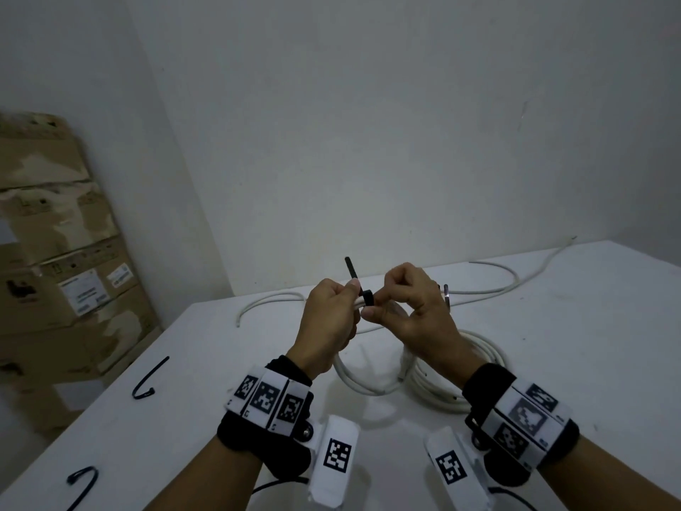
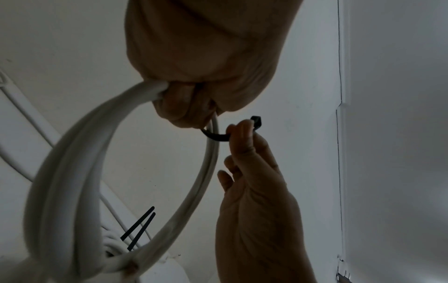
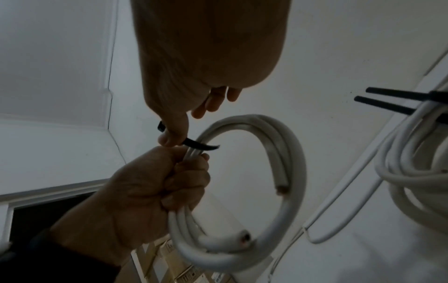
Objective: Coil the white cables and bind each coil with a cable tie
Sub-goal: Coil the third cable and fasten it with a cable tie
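Note:
My left hand (image 1: pixel 329 319) grips a small coil of white cable (image 1: pixel 363 385) at its top, and the loop hangs down to the white table (image 1: pixel 575 363). A black cable tie (image 1: pixel 366 298) wraps the coil just beyond that grip. Its tail sticks up beside my left thumb. My right hand (image 1: pixel 403 306) pinches the tie near its head between thumb and forefinger. In the left wrist view the tie (image 2: pixel 217 137) curves under the coil (image 2: pixel 72 172) to my right hand (image 2: pixel 244 145). In the right wrist view my left hand (image 3: pixel 150 187) clasps the coil (image 3: pixel 286 153) below the tie (image 3: pixel 196 144).
A second white coil (image 1: pixel 475 366), bound with a black tie (image 3: pixel 400 99), lies on the table under my right wrist. A loose white cable (image 1: pixel 501 285) trails across the far side. Two spare black ties (image 1: pixel 151 378) (image 1: pixel 83 481) lie at the left. Cardboard boxes (image 1: pixel 55 252) stand beyond the table.

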### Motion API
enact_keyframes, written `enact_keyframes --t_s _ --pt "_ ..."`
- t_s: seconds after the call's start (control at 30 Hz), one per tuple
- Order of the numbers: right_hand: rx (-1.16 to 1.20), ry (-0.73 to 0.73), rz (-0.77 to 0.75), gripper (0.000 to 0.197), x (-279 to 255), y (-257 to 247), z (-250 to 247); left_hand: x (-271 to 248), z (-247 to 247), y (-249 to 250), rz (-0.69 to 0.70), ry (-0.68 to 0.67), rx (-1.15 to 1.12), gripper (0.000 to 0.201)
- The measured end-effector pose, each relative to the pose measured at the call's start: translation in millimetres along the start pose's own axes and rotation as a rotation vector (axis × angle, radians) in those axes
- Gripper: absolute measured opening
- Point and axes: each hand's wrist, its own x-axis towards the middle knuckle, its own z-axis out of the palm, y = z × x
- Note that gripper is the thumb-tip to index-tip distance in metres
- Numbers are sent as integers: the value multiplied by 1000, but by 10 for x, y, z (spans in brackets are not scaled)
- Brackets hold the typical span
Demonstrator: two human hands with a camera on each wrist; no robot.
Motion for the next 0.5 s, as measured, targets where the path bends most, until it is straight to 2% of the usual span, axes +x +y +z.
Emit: enact_keyframes --t_s 0.2,0.27,0.4,0.5 --pt "-10 20 -62 22 -37 43 20 -7 34 14 -84 -73 -55 32" --pt "0 33 -62 23 -42 36 10 7 41 16 -96 -67 -50 28" --pt "-15 49 -27 26 -60 12 -10 39 61 -1 -65 -21 -54 23" --pt "-12 37 56 29 -84 -24 -38 44 74 -28 -24 -31 -54 18"
